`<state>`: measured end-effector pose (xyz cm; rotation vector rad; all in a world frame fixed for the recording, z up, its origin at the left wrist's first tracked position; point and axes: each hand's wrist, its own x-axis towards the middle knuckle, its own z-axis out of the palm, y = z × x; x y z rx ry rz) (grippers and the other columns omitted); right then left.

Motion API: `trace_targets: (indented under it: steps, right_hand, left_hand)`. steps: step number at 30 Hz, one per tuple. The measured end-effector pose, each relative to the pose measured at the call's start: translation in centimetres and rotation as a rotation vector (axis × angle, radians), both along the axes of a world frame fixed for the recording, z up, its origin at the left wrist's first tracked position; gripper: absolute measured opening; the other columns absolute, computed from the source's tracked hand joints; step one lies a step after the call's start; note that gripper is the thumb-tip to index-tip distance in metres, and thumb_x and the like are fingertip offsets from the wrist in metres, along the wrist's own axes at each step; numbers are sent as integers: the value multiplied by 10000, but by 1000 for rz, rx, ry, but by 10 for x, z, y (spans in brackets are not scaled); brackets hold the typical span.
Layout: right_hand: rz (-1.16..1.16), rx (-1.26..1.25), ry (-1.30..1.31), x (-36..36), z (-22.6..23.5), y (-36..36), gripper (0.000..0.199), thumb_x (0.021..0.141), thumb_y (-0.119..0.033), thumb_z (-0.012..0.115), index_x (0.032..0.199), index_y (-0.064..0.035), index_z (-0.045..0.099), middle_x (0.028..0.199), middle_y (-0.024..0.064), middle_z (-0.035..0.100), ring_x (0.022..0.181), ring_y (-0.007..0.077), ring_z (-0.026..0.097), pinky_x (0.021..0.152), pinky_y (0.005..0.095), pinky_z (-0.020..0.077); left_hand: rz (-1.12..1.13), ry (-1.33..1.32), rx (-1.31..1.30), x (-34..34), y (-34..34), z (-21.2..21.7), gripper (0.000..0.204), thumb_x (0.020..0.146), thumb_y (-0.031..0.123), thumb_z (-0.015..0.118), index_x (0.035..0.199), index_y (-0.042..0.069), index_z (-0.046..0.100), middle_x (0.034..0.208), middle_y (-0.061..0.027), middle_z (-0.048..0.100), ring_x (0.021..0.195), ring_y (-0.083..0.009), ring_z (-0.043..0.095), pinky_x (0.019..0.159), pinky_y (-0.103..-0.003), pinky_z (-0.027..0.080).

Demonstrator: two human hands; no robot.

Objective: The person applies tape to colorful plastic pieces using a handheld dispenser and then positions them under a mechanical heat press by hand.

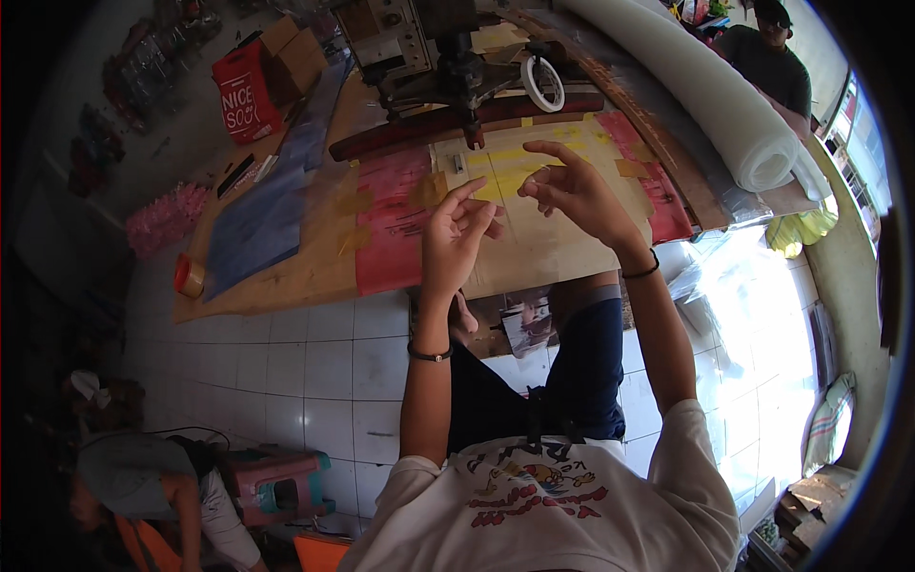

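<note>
Both hands are raised over the near part of a worktable. My left hand [456,238] has its index finger stretched forward, with the thumb closed toward the other curled fingers. Just right of it and a little farther off, my right hand [579,198] holds its index finger out, while its thumb and another finger pinch together. Anything thin or small between the fingertips is too fine to make out. Below them lies a tan sheet [548,243] with yellow patches, flanked by a red strip [391,224]. Beyond the hands stands a dark machine [462,81] with a downward post.
A white ring [542,84] hangs by the machine. Blue sheet material [257,229] and a tape roll [189,275] lie left. A large white foam roll [705,86] lies right. One person [772,57] is at the far right, another [152,486] at the lower left near stools [276,486].
</note>
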<state>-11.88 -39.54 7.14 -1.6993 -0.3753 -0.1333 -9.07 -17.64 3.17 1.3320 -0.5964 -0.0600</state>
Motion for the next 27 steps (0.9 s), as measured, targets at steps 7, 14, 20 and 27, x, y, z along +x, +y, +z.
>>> trace_targets:
  steps: [7, 14, 20, 27]
  right_hand:
    - [-16, 115, -87, -29, 34, -1, 500, 957, -96, 677, 1408, -15, 475, 923, 72, 711, 667, 70, 583, 625, 217, 484]
    - [75, 177, -146, -48, 63, 7, 446, 955, -48, 664, 1367, 8, 502, 919, 101, 714, 674, 79, 608, 634, 239, 510]
    - [-19, -83, -452, -55, 73, 0, 162, 934, 14, 618, 1061, 1, 718, 959, 81, 733, 758, 119, 673, 709, 246, 548]
    - [-42, -385, -729, -53, 89, -8, 163, 867, -78, 698, 1000, 16, 708, 955, 121, 730, 801, 182, 697, 721, 279, 562]
  left_hand:
    - [-48, -72, -63, -22, -3, 58, 480, 977, 27, 585, 1426, -6, 418, 911, -121, 674, 639, -157, 681, 584, -277, 578]
    - [-231, -84, -94, -38, 10, 106, 449, 962, -18, 525, 1387, 23, 388, 985, -175, 684, 596, -214, 701, 515, -303, 594]
    - [-238, -118, -62, -39, 15, 109, 212, 970, -13, 511, 1169, 12, 442, 1125, -238, 685, 607, -227, 715, 521, -298, 600]
    - [-81, -246, -5, -47, 9, 111, 140, 997, 63, 568, 1097, 3, 491, 1056, -213, 720, 619, -182, 716, 515, -249, 568]
